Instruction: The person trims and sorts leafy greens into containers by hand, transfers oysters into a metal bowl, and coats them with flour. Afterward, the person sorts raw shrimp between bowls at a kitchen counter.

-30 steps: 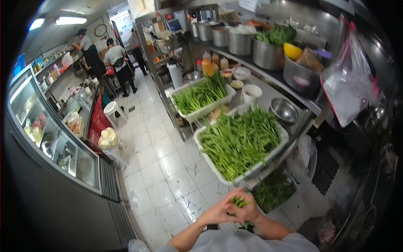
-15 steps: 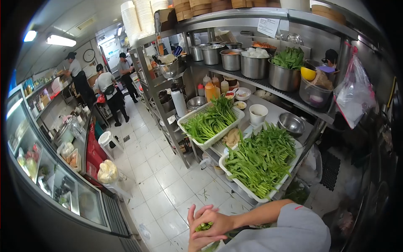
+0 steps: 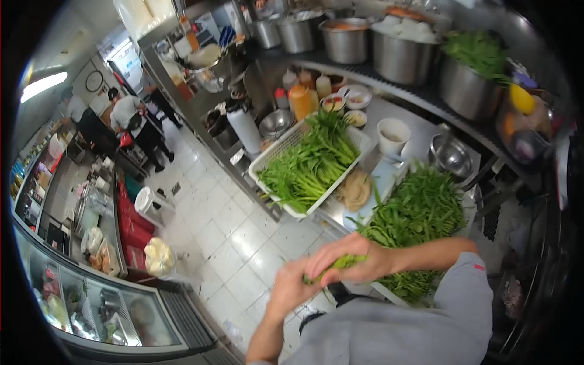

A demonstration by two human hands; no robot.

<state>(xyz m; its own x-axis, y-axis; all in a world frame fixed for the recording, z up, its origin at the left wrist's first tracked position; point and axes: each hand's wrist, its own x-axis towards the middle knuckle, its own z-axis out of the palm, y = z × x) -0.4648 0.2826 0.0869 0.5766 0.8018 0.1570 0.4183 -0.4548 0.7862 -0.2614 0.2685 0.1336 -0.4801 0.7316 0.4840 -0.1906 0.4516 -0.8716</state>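
Observation:
Both my hands are together above the floor, at the near edge of the right-hand pile. My right hand [image 3: 356, 255] is closed around a small bunch of water spinach stems [image 3: 345, 263], whose cut green ends show between the fingers. My left hand [image 3: 295, 281] presses against the same bunch from the left, its fingers partly hidden and blurred. Just beyond my right hand lies a large heap of water spinach [image 3: 423, 210] in a white tray [image 3: 392, 295], partly covered by my forearm. Farther back, more water spinach [image 3: 310, 167] fills a white perforated basket [image 3: 331, 193].
A white cup [image 3: 393, 137], a steel bowl [image 3: 451, 155] and a tan cloth-like bundle [image 3: 354, 190] share the counter. Above runs a shelf with steel pots [image 3: 404, 58]. Co-workers [image 3: 134, 121] stand down the tiled aisle, opposite a glass-fronted fridge [image 3: 91, 304].
My hands have risen and shifted right, nearer the heaped tray, with the stems still held. My left forearm has come into view, and the whole view has tilted and moved closer to the counter.

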